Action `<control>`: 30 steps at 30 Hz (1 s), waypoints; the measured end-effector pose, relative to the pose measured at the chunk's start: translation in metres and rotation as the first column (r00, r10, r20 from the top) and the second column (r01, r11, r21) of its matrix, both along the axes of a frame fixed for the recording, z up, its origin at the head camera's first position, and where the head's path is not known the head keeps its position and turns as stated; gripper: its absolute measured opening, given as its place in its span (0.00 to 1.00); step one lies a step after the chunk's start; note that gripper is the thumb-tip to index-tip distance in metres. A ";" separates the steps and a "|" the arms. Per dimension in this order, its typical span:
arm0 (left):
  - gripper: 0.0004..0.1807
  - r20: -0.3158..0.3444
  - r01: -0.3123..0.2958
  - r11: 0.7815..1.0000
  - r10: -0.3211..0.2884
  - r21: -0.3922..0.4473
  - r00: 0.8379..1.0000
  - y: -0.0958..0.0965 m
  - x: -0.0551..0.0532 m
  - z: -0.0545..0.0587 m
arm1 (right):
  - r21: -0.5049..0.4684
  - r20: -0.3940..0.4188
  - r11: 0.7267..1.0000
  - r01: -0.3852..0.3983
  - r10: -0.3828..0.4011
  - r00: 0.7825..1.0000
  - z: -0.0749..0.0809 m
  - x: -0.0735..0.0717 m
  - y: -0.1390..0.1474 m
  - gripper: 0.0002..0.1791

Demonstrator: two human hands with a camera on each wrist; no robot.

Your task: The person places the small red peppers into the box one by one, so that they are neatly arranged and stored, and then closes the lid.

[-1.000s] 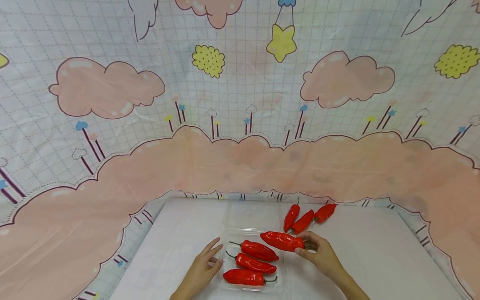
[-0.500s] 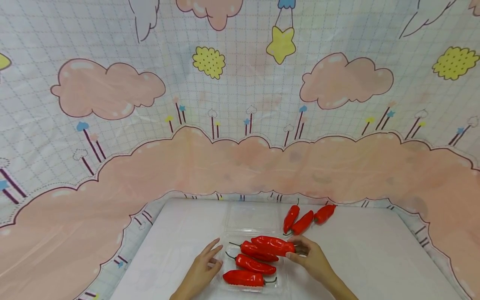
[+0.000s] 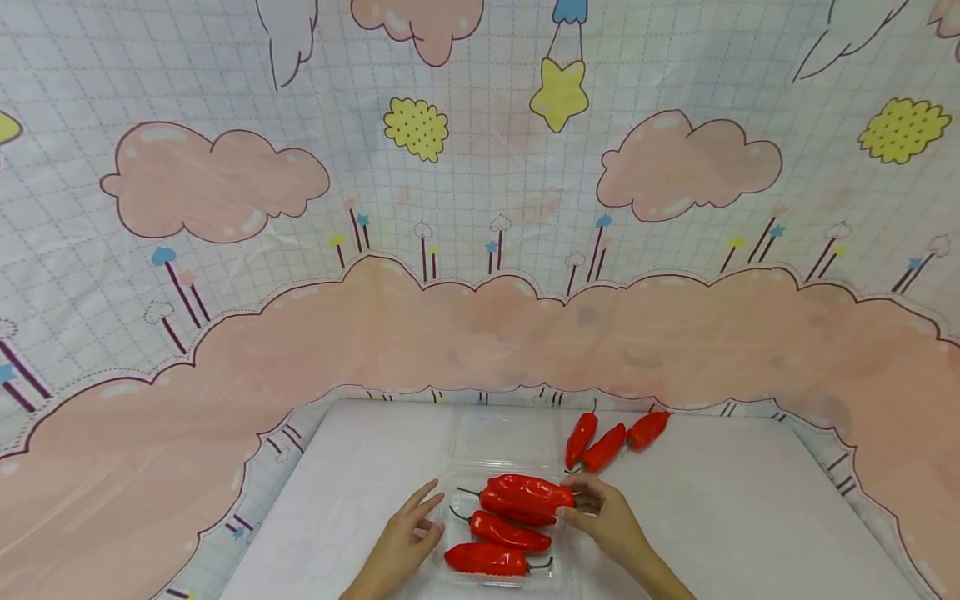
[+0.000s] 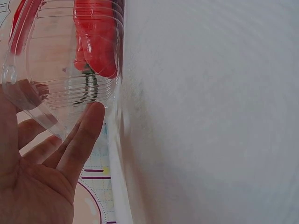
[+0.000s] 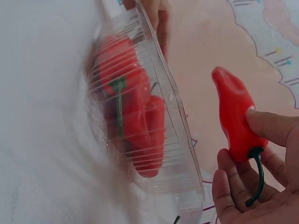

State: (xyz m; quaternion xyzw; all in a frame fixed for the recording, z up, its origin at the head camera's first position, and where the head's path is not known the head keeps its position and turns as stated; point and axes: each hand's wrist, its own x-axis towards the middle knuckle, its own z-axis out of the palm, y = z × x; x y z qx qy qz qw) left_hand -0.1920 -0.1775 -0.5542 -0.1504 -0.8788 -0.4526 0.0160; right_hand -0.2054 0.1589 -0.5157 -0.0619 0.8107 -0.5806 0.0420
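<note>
My right hand (image 3: 611,521) pinches a red pepper (image 3: 532,487) by its stem end, thumb on one side and fingers on the other. In the right wrist view its green stem hangs by the palm, and the pepper is above the rim of a clear plastic box (image 5: 174,105). Inside the box lie a middle pepper (image 3: 510,532), a front pepper (image 3: 487,559) and a back one partly hidden under the held pepper. My left hand (image 3: 403,537) has its fingers extended along the box's left side, fingertips at the ribbed wall (image 4: 65,93).
The box's clear lid (image 3: 504,437) lies folded back behind it. Beyond, at the back of the white table (image 3: 727,500), are three more peppers: a left one (image 3: 582,440), a middle one (image 3: 604,448) and a right one (image 3: 648,431). A patterned cloth (image 3: 465,333) hangs behind.
My right hand has carried the held pepper left and slightly nearer, from the box's back right corner to over the back pepper. The left hand has stayed in place.
</note>
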 end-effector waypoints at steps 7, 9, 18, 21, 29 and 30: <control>0.26 -0.003 -0.009 1.000 0.009 -0.019 1.000 0.000 0.000 -0.001 | 0.010 -0.055 1.000 -0.017 0.018 0.998 -0.001 -0.001 -0.006 0.25; 0.26 0.005 -0.012 1.000 0.012 -0.020 1.000 0.000 0.000 -0.001 | 0.026 -0.069 1.000 -0.013 0.014 0.998 -0.001 -0.001 -0.008 0.24; 0.26 0.001 -0.002 1.000 0.002 -0.007 1.000 0.000 0.000 0.000 | 0.104 -0.117 0.994 -0.022 0.034 0.993 -0.001 -0.003 -0.022 0.23; 0.26 -0.006 0.000 1.000 0.000 -0.012 1.000 0.000 0.000 -0.001 | 0.121 -0.134 0.992 -0.036 0.052 0.990 -0.001 -0.004 -0.026 0.22; 0.27 0.031 -0.004 1.000 0.005 -0.028 1.000 0.000 -0.001 -0.001 | 0.182 -0.129 0.981 -0.061 0.085 0.988 -0.002 -0.008 -0.038 0.19; 0.27 0.034 -0.003 1.000 0.004 -0.031 0.999 0.000 -0.001 -0.001 | 0.187 -0.135 0.980 -0.062 0.088 0.987 -0.003 -0.008 -0.039 0.19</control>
